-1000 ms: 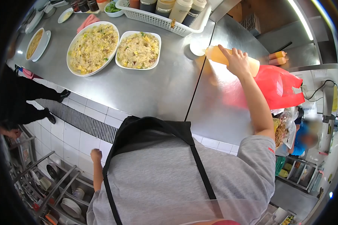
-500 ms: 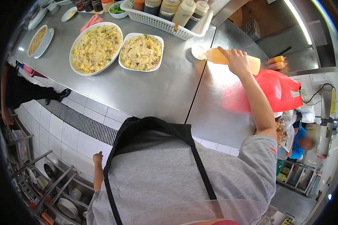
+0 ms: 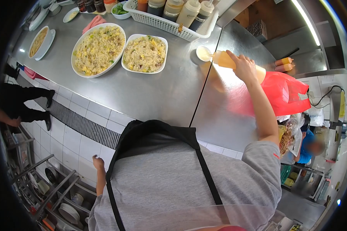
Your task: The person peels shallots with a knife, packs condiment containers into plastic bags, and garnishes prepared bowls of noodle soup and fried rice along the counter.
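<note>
My right hand point(image 3: 244, 68) is wrapped round a squeeze bottle point(image 3: 224, 59) of pale yellow liquid. The bottle is tilted, its nozzle over a small white dish point(image 3: 203, 53) that has pale liquid in it. Down at my left side, my left hand point(image 3: 98, 162) hangs over the tiled floor, its fingers closed; whether something small and pale is between them is unclear. Left of the small dish are a square white bowl of fried rice point(image 3: 144, 53) and a larger oval plate of fried rice point(image 3: 99, 50).
A white basket of sauce bottles point(image 3: 169, 21) stands at the back. A red plastic bag point(image 3: 283, 94) lies right of my forearm. Two orange bottles point(image 3: 283, 64) lie farther right. A person's legs point(image 3: 29, 100) show at left; another person in blue point(image 3: 307, 148) is at right.
The small dish, which looked empty, now shows pale liquid. My right arm has shifted slightly left. My left hand has moved a little, and the person at left has stepped.
</note>
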A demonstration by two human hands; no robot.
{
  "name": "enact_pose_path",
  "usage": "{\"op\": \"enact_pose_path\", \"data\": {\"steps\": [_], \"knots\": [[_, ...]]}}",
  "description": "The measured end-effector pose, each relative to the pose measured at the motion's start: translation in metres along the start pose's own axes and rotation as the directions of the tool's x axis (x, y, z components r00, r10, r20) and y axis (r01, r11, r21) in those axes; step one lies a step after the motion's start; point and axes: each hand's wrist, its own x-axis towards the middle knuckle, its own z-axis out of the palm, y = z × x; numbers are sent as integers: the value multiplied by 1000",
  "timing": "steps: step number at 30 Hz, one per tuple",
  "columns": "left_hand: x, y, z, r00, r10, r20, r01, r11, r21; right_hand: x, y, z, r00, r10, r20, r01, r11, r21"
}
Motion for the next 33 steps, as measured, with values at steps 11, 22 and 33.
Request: {"op": "enact_pose_path", "data": {"steps": [11,22,33], "knots": [[77,201,-147,815,258,-519,-545,643,-537,-35,-9,2,938,334,-93,-51,397,916],[131,377,-222,797,318,-514,-599,314,-736,185,-44,-244,692,535,-484,696,-319,643],[240,375,-209,723,630,-282,-637,452,-624,399,-168,-203,543,829,-133,-98,219,971]]}}
